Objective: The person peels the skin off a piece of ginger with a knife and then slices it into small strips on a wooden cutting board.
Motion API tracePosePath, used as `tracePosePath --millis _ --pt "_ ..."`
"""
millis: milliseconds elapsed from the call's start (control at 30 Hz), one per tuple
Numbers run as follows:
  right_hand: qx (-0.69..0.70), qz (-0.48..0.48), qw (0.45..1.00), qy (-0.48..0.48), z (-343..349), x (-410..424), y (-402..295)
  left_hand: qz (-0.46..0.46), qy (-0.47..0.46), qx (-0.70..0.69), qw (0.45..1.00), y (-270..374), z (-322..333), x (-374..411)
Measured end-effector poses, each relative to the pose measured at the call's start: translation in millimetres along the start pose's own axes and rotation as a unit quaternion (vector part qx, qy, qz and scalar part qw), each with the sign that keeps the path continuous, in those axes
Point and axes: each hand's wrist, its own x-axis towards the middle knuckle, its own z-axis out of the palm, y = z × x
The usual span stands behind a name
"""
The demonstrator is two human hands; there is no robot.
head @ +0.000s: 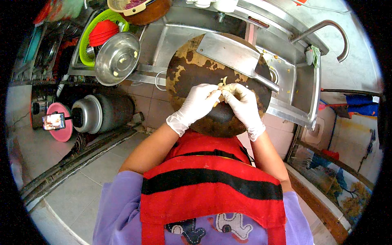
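Over a round, worn wooden chopping board (196, 72), both gloved hands meet at their fingertips. My left hand (202, 99) and my right hand (240, 99), in thin white gloves, pinch a small pale piece between them, which looks like a garlic clove (221, 89). Several more pale pieces (224, 81) lie on the board just beyond the fingers. A steel cleaver (229, 52) rests flat across the board's far side, its metal handle pointing right. To the left, a steel bowl (118, 58) holds a few pale cloves (122, 60).
Beneath the board is a two-basin steel sink (294, 107) with a curved faucet (332, 23) at right. A green plastic basket (88, 33) with red bowls (104, 32) stands behind the steel bowl. Beside it, a cream colander (131, 12) holds red meat. A phone (54, 121) is mounted at left.
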Motion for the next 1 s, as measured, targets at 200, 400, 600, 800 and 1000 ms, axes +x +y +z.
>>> tracePosePath --millis 200,400,600,800,1000 --pt "-0.050 -0.037 0.998 0.004 -3.9 -4.1 -5.1 0.095 0.037 0.105 0.989 -0.2 5.8 2.1" --pt "0.075 0.050 0.996 -0.008 -2.5 -8.2 -14.1 0.076 0.037 0.078 0.993 13.3 0.6 3.8" --pt "0.177 0.067 0.980 -0.061 -10.1 -5.7 -17.9 0.008 0.046 -0.018 0.999 10.6 -1.8 1.9" --pt "0.174 0.058 0.982 -0.046 -9.4 -6.6 -14.8 -0.183 0.001 -0.225 0.957 24.5 -7.4 4.2" --pt "0.064 0.055 0.996 -0.019 -4.1 -9.2 -13.2 -0.015 -0.002 -0.005 1.000 8.4 -4.7 2.9"
